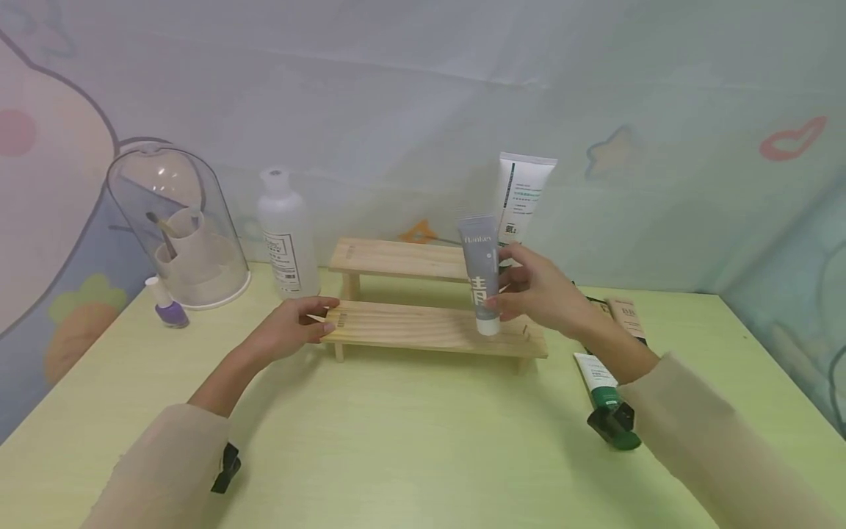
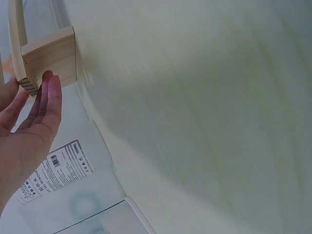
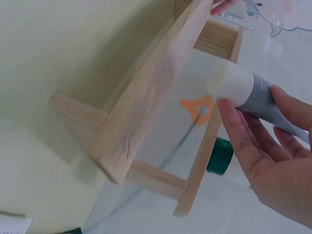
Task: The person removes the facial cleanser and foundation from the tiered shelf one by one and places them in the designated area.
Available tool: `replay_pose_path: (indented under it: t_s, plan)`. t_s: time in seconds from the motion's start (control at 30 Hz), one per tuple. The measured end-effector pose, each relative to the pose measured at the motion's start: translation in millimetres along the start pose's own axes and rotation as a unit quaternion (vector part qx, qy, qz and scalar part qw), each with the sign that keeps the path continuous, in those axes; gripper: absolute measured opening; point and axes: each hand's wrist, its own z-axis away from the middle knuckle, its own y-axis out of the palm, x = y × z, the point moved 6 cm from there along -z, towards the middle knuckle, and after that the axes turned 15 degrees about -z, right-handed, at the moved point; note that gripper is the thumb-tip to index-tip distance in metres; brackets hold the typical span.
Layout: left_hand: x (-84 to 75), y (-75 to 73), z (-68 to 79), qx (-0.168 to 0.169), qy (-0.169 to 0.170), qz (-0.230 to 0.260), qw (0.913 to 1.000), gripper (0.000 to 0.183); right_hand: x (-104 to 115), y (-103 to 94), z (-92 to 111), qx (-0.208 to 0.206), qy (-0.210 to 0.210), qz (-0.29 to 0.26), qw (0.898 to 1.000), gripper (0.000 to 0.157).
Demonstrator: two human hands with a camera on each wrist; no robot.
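Note:
A grey squeeze tube (image 1: 481, 257) with a white cap (image 3: 231, 83) points cap-down in my right hand (image 1: 545, 290), pinched between thumb and fingers. In the head view it overlaps the right part of the lower board (image 1: 403, 323) of a two-tier wooden stand. My left hand (image 1: 291, 330) grips that board's left end, with fingers under its edge in the left wrist view. Behind the grey tube, a white tube (image 1: 525, 187) stands upright on the upper board (image 1: 403, 258), its green cap (image 3: 220, 156) showing in the right wrist view.
Left of the stand are a clear bottle (image 1: 287, 235), a domed brush holder (image 1: 192, 235) and purple nail polish (image 1: 172, 312). A white-and-green tube (image 1: 598, 375) and a beige tube (image 1: 624, 316) lie at right, partly behind my right arm. A printed cloth (image 1: 396, 132) hangs behind the table.

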Motion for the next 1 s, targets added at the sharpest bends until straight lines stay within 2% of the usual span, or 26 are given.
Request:
replay_pose_path:
  t_s: [0.27, 0.57, 1.0]
  plan:
    - [0.5, 0.4, -0.1, -0.001, -0.001, 0.003, 1.0, 0.043, -16.0, -22.3, 23.0, 0.023, 0.066, 0.006, 0.998, 0.052]
    - [2.1, 1.2, -1.1, -0.001, 0.003, 0.003, 1.0, 0.043, -38.5, -52.1, 46.9, 0.035, 0.091, -0.007, 0.995, 0.052]
    - [2.0, 0.3, -1.5, 0.002, -0.001, 0.003, 1.0, 0.043, -75.9, -96.0, 86.6, 0.033, 0.156, -0.01, 0.987, 0.053]
